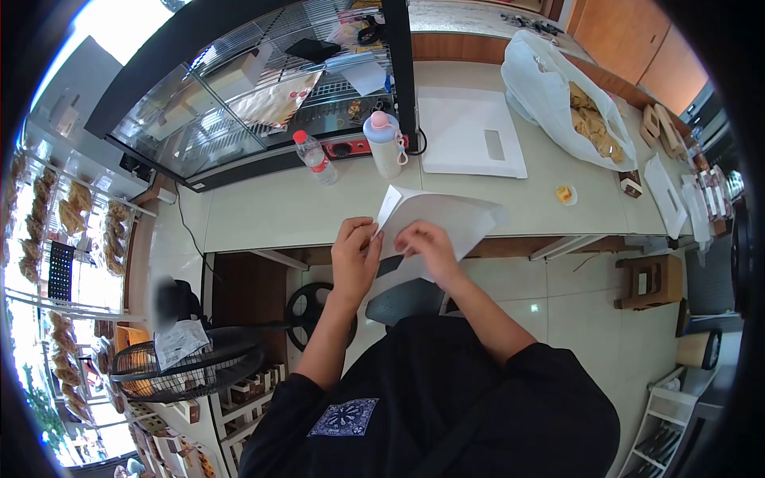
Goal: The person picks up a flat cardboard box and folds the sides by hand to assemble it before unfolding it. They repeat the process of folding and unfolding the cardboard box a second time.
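A white sheet of paper (458,213) is held up at the counter's front edge, its left side folded over into a narrow flap. My left hand (355,253) pinches that folded side between thumb and fingers. Over the sheet's near edge, my right hand (429,247) has its fingers curled in, seemingly gripping the paper; its fingertips are partly hidden. Behind the sheet stand a cream bottle with a pink lid (386,147) and a clear plastic bottle with a red cap (316,159).
A glass display cabinet (263,95) fills the back left of the counter (263,215). Farther right are a white board (466,131), a white plastic bag (534,88) and a small pastry (566,194). A black fan (187,362) stands at left, a brown stool (649,283) at right.
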Demonstrator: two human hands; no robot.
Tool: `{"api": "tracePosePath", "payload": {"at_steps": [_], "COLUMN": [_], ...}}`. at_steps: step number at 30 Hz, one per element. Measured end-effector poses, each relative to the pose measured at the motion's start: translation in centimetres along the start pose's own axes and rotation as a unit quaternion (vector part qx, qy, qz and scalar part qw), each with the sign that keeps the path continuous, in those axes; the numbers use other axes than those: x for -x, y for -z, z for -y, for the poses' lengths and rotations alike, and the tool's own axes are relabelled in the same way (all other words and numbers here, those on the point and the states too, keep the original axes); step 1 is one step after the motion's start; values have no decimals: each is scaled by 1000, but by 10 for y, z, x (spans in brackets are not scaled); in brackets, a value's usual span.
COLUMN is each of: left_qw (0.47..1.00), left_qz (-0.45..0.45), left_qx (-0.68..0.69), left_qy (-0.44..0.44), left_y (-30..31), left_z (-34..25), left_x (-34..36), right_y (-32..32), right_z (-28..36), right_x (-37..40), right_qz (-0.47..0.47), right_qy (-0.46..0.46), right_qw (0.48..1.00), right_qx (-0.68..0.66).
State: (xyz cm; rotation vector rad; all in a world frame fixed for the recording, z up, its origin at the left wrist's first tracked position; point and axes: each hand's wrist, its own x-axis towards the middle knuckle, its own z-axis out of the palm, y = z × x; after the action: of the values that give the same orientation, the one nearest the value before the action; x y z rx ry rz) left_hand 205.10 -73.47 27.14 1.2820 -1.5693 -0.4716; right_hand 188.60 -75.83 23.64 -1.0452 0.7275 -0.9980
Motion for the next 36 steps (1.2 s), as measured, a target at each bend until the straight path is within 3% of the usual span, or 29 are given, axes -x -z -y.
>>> {"api": "tracePosePath", "payload": {"at_steps": [2, 3, 6, 9, 12, 13, 17, 23, 29, 32, 36], "left_qw": [997, 992, 984, 981, 963, 960, 978, 994, 998, 995, 996], "left_qz": [5, 19, 58, 98, 168, 187, 191, 20, 37, 45, -12], "left_qx": [75, 107, 130, 138, 197, 197, 83, 97, 51, 85, 86], "left_qy": [37, 58, 109, 100, 76, 72, 16, 41, -30, 28, 15], "left_y": [-5, -8, -3, 8, 20, 23, 16, -3, -3, -3, -10], "left_z": [-11, -13, -10, 5, -2, -11, -10, -15, -11, -10, -12], "left_x": [-1, -1, -5, -9, -16, -17, -16, -12, -17, -15, -14], "right_y": [-7, -25, -29, -6, -5, -9, -7, -22, -25, -27, -33], "right_z": [-13, -6, -14, -22, -9, 1, 10, -5, -2, 1, 4], "right_x": [5, 9, 8, 2, 2, 2, -1, 6, 1, 1, 5], "right_qz": [25, -25, -72, 27, -51, -91, -48, -35, -130, -125, -73], "right_qy": [17, 108, 211, 59, -88, -104, -89, 41, 48, 42, 82], "right_qw": [975, 959, 917, 969, 990, 987, 986, 987, 985, 988, 988], "right_qx": [220, 261, 332, 239, -94, -87, -131, -154, -101, -83, -109]}}
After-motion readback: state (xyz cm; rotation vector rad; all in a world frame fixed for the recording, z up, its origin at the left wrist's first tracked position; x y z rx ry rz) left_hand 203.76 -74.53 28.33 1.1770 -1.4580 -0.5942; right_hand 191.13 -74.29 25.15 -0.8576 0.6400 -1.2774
